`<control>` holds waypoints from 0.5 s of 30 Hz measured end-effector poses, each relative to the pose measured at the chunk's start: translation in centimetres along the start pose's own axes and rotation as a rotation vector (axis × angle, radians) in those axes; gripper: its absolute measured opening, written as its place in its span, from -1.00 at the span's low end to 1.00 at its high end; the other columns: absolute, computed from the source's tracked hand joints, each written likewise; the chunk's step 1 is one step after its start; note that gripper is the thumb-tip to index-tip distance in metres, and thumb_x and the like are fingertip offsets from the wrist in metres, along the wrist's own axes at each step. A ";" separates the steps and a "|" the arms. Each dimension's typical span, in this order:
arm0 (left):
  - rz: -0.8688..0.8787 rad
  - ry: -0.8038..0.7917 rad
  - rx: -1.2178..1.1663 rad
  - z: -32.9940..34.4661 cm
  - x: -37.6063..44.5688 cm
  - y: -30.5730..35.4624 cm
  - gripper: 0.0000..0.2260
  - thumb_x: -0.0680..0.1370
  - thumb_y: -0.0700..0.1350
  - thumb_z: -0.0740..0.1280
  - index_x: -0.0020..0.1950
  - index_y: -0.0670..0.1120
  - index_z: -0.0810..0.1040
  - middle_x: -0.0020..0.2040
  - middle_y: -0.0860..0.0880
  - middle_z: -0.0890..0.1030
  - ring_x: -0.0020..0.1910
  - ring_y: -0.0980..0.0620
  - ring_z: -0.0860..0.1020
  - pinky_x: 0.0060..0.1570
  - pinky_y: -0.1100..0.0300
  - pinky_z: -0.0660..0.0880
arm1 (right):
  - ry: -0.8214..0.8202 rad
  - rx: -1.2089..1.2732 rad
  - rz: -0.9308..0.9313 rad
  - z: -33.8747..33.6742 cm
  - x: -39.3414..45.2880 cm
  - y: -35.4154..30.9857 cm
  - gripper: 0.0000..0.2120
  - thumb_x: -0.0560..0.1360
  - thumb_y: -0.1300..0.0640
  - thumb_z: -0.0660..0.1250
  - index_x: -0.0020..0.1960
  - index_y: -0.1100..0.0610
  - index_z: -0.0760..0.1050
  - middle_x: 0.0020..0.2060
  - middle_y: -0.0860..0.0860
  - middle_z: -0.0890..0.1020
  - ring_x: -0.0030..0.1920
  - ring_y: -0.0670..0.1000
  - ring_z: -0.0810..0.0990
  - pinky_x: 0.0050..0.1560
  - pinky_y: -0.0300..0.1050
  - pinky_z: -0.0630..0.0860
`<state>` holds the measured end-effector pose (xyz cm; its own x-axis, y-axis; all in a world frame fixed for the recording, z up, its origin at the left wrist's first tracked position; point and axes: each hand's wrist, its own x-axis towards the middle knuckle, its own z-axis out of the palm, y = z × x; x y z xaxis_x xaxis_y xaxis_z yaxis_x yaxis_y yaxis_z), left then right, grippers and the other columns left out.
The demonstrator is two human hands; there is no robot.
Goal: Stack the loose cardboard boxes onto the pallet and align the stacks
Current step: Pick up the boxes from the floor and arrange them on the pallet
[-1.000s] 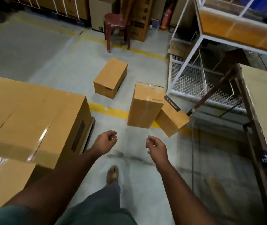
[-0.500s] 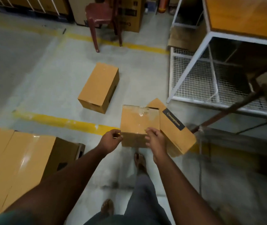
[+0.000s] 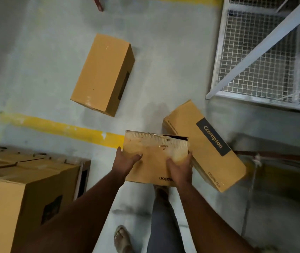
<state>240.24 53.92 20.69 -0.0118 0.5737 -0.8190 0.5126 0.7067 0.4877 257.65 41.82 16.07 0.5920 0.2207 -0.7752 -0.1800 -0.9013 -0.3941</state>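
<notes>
While your left hand [image 3: 125, 162] clamps the left edge of the upright box [image 3: 152, 157], your right hand [image 3: 179, 168] grips its right edge, thumbs laid over the near face, fingers [image 3: 189, 157] wrapped round the sides. Both hands hold it; cannot tell if its base is off the floor [image 3: 163, 61]. Top flap torn, tape wrinkled, a dark gap at the far right corner. Part of a printed word reads upside down on the near face.

Labelled box [image 3: 205, 145], right of it and touching or just beside it: tilted, dark "Crompton" strip on top.

Third box [image 3: 102, 73], farther and left: flat on the floor, well apart from the other two, beyond the yellow line [image 3: 58, 127].

Stacked boxes [image 3: 27, 183], near left: tops level, dark hand-hole on the side. Pallet beneath not visible.

White wire-mesh rack [image 3: 255, 57], far right. Your sandalled foot [image 3: 121, 238] and trouser leg [image 3: 163, 223], near centre.
</notes>
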 end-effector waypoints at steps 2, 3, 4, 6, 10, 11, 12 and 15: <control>-0.086 -0.053 -0.063 -0.1 0.9 -0.1 -0.29 0.42 0.02 0.63 0.46 -0.07 0.37 0.35 -0.05 0.58 0.25 -0.09 0.57 0.28 -0.05 0.52 | -0.010 0.078 0.047 -0.4 0.6 0.0 -0.11 0.44 -0.37 0.42 0.63 -0.18 0.11 0.51 0.06 0.39 0.50 0.24 0.34 0.39 0.23 0.39; -0.127 -0.080 -0.089 -0.4 1.0 -0.1 -0.25 0.40 0.06 0.64 0.47 -0.09 0.37 0.33 -0.07 0.59 0.25 -0.10 0.58 0.30 -0.10 0.53 | -0.034 0.126 0.076 -0.8 0.6 -0.1 -0.17 0.45 -0.42 0.38 0.61 -0.20 0.17 0.45 0.04 0.45 0.44 0.22 0.40 0.34 0.20 0.41; -0.158 -0.101 -0.109 -0.9 0.9 0.0 -0.20 0.36 0.12 0.65 0.47 -0.10 0.39 0.32 -0.07 0.60 0.25 -0.11 0.60 0.30 -0.14 0.54 | -0.067 0.168 0.088 -1.1 0.3 -0.3 -0.20 0.45 -0.46 0.34 0.60 -0.22 0.21 0.40 0.02 0.50 0.36 0.17 0.46 0.28 0.15 0.44; -0.167 -0.122 -0.153 -2.5 -0.2 0.4 -0.14 0.24 0.29 0.66 0.39 -0.12 0.51 0.25 -0.10 0.66 0.19 -0.11 0.65 0.21 -0.16 0.60 | -0.108 0.182 0.026 -1.8 -1.2 -0.9 -0.24 0.43 -0.54 0.27 0.55 -0.30 0.28 0.29 -0.09 0.55 0.16 0.00 0.53 0.15 0.05 0.43; -0.169 -0.014 -0.226 -6.7 -4.3 2.3 -0.12 0.17 0.51 0.52 0.23 -0.12 0.62 0.18 -0.12 0.68 0.10 -0.11 0.68 0.13 -0.12 0.63 | -0.100 0.150 -0.171 -3.1 -6.6 -4.5 -0.31 0.46 -0.53 0.23 0.52 -0.31 0.34 0.19 -0.24 0.52 0.14 -0.08 0.49 0.17 -0.01 0.39; -0.183 0.044 -0.224 -7.9 -5.6 2.9 -0.12 0.20 0.55 0.43 0.23 -0.11 0.60 0.18 -0.11 0.66 0.11 -0.12 0.66 0.17 -0.15 0.60 | -0.105 0.142 -0.206 -3.6 -8.2 -5.6 -0.34 0.48 -0.50 0.24 0.52 -0.30 0.35 0.17 -0.27 0.53 0.19 -0.06 0.49 0.20 0.00 0.39; -0.200 0.099 -0.224 -9.2 -7.0 3.4 -0.09 0.23 0.59 0.33 0.27 -0.09 0.57 0.20 -0.10 0.64 0.14 -0.12 0.63 0.22 -0.18 0.57 | -0.112 0.131 -0.241 -4.2 -9.9 -6.7 -0.37 0.50 -0.47 0.25 0.51 -0.29 0.35 0.17 -0.30 0.54 0.23 -0.05 0.48 0.22 0.01 0.41; -0.165 0.194 -0.267 -13.4 -11.4 5.0 -0.03 0.27 0.67 0.11 0.42 0.00 0.46 0.27 -0.08 0.59 0.20 -0.14 0.59 0.27 -0.22 0.52 | -0.120 0.124 -0.374 -5.8 -15.0 -10.1 -0.34 0.47 -0.53 0.23 0.50 -0.34 0.34 0.29 -0.28 0.54 0.27 -0.09 0.49 0.26 0.04 0.45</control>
<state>231.46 56.41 36.53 -0.2511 0.4928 -0.8331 0.2484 0.8647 0.4366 255.15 45.42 34.52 0.5402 0.5733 -0.6160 -0.0676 -0.7001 -0.7108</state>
